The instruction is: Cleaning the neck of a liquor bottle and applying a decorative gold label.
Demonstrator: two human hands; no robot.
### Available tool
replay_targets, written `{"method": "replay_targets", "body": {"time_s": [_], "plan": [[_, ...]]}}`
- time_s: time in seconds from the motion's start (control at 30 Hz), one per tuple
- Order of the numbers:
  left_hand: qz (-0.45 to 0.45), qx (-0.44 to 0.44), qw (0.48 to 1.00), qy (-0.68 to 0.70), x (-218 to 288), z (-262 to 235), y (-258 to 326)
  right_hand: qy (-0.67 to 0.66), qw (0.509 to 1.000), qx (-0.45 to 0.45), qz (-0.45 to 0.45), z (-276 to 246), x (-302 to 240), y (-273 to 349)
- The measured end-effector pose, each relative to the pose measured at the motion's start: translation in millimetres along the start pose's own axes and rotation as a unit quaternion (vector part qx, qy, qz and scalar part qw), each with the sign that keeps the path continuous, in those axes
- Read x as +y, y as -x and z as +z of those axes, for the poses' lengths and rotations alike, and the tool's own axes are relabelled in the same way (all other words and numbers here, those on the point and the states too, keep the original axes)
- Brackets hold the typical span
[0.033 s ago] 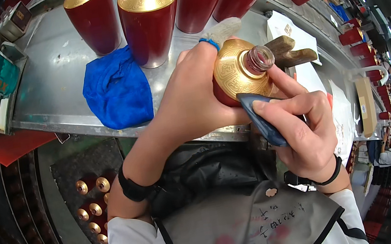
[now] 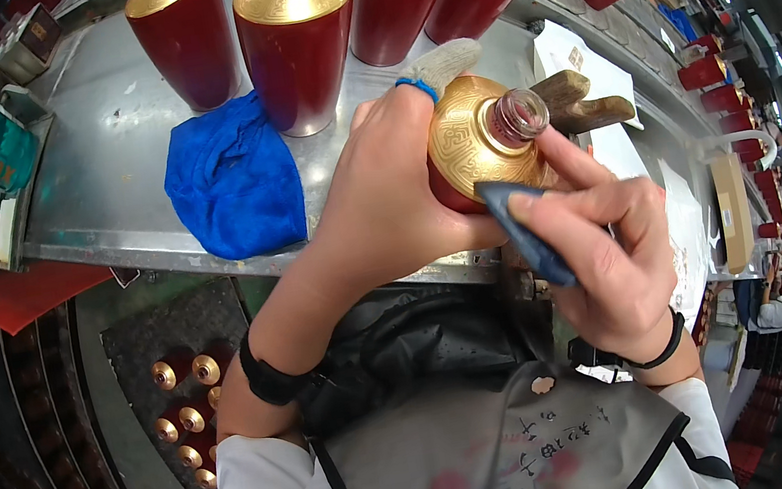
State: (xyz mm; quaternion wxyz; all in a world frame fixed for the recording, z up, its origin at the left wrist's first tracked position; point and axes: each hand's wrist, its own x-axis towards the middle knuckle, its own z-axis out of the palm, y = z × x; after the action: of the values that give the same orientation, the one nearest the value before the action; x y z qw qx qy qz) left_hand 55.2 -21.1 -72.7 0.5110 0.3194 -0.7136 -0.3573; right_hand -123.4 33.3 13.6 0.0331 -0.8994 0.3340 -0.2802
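My left hand [image 2: 394, 193] wraps around from the near side, palm closed and fingers curled out of sight behind what it grips, one fingertip capped in a knitted cot with a blue rim. The left forearm rises bare from a rolled white sleeve, a black band at the wrist. My right hand [image 2: 605, 253] sits just right of that grip, index finger pressed forward, thumb beneath it, black band at the wrist.
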Motion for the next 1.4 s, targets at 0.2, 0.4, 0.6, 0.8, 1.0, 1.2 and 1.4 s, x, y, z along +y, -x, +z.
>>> {"method": "replay_targets", "body": {"time_s": [0.2,0.4,0.6,0.8,1.0,1.2,1.4], "plan": [[0.044,0.077,0.995,-0.049,-3,17,3,0.002,0.999,0.029,-0.038,-2,5,0],[0.032,0.134,0.990,-0.014,-5,25,6,0.006,1.000,-0.013,0.017,-7,1,-1],[0.017,0.118,0.992,-0.052,-4,29,13,-0.100,0.990,0.038,0.087,-14,-10,-2],[0.039,0.198,0.976,-0.082,-5,44,20,-0.015,0.997,-0.073,0.009,-5,-14,-1],[0.016,0.076,0.996,0.047,-3,18,18,-0.068,0.995,0.008,0.071,-21,-6,5],[-0.023,-0.107,0.993,0.054,-3,-17,3,-0.006,0.999,0.043,0.030,-5,-3,1],[0.038,0.096,0.992,-0.074,-1,21,2,0.026,0.998,0.017,0.048,-12,-8,-11]]}}
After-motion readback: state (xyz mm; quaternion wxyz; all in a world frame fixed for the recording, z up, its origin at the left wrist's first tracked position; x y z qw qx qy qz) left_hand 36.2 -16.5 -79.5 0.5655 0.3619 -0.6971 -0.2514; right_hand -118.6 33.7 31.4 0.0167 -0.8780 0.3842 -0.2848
